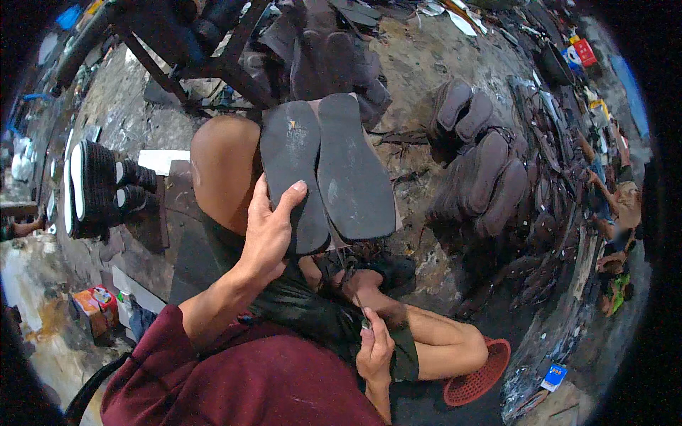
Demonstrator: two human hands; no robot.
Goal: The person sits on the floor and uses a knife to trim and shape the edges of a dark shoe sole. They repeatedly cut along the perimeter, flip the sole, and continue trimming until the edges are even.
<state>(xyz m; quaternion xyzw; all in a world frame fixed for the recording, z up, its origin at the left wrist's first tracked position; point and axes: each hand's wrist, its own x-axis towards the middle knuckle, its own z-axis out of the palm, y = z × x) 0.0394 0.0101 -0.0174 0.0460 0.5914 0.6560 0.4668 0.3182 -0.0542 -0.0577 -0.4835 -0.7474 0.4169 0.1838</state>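
Two dark grey shoe soles [355, 170] lie side by side on a thin pinkish-tan sheet [392, 202] above my lap. My left hand [268, 226] grips the left sole at its edge, the thumb on top and the other fingers partly hidden behind. A chipped, pale-scuffed patch marks that sole's upper part. Low and to the right, my right hand [376, 349] is closed round the handle of a slim dark tool [359, 302]. The tool's thin end points up toward the lower edge of the soles; its exact kind is unclear.
Stacks of brown soles [490, 167] stand on the floor at right. Black-and-white soles [89, 181] are piled at left. A dark metal frame [206, 67] rises ahead. A red plastic basket [479, 376] sits beside my right knee; a small blue box [553, 377] lies nearby.
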